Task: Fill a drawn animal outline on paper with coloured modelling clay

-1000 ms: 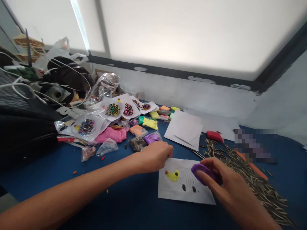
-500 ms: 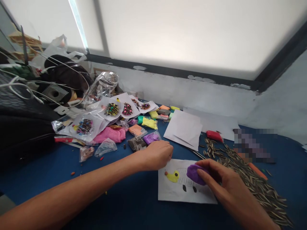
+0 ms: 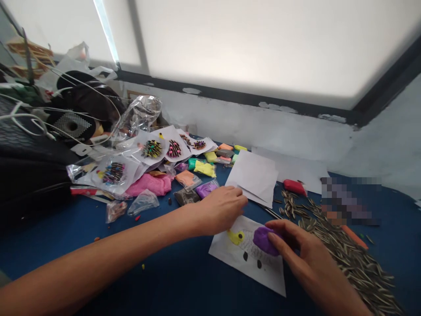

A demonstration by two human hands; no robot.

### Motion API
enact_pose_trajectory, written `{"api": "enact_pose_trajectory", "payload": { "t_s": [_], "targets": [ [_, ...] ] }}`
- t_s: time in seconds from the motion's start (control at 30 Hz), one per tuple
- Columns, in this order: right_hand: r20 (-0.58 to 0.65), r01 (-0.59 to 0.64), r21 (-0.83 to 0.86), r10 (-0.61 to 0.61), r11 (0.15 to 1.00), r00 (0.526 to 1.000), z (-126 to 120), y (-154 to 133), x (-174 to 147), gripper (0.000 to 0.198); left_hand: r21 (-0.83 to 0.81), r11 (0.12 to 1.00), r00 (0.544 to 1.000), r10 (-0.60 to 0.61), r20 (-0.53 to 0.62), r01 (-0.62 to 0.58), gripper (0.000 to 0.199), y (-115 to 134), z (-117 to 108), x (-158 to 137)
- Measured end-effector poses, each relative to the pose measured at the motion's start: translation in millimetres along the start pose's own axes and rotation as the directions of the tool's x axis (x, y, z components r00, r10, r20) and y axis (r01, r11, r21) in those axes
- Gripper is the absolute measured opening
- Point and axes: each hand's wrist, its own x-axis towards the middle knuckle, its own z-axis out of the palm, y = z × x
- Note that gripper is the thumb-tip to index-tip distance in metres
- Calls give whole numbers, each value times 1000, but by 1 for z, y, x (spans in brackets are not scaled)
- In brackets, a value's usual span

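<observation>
Between the thumb and fingers of my right hand (image 3: pixel 304 250) is a flattened lump of purple modelling clay (image 3: pixel 265 240), held over a drawing. The drawing is on a white sheet of paper (image 3: pixel 230 259): a pencilled animal body with a yellow clay head (image 3: pixel 236 238), a dark eye and two dark seed-like feet. My left hand (image 3: pixel 225 208) is closed at the sheet's upper edge and covers its upper left part. Its fingertips are hidden, so I cannot make out what they hold.
Sunflower seeds (image 3: pixel 348 259) lie heaped at the right, near a red clay pack (image 3: pixel 295 187). Blank paper (image 3: pixel 251 173) is at the back. Bagged clay, including a purple pack (image 3: pixel 206 188), and finished seed pictures (image 3: pixel 153 149) crowd the left. A black bag (image 3: pixel 29 166) stands far left.
The sheet has turned clockwise, its right side swinging down. My left hand has moved slightly up and right. The purple clay has shifted a little left in my right hand.
</observation>
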Motion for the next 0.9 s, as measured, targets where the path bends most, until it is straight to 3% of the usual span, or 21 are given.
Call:
{"api": "enact_pose_trajectory", "payload": {
  "t_s": [0.17, 0.27, 0.67, 0.9],
  "targets": [
    [65, 12, -1, -12, 1000, 998, 6, 0, -1, 27, -177, 969, 984, 179, 18, -173, 66, 8, 0, -27],
    [69, 5, -6, -4, 1000, 998, 9, -2, -2, 28, -209, 960, 979, 198, 40, -185, 78, 5, 11, -32],
    [-1, 51, -152, -52, 987, 999, 21, -6, -2, 27, -268, 949, 985, 173, 3, -165, 83, -5, 30, -35],
    [-125, 146, -351, -200, 925, 972, 26, -1, -2, 23, -271, 947, 984, 179, -11, -176, 81, -7, 32, -35]
  ]
}}
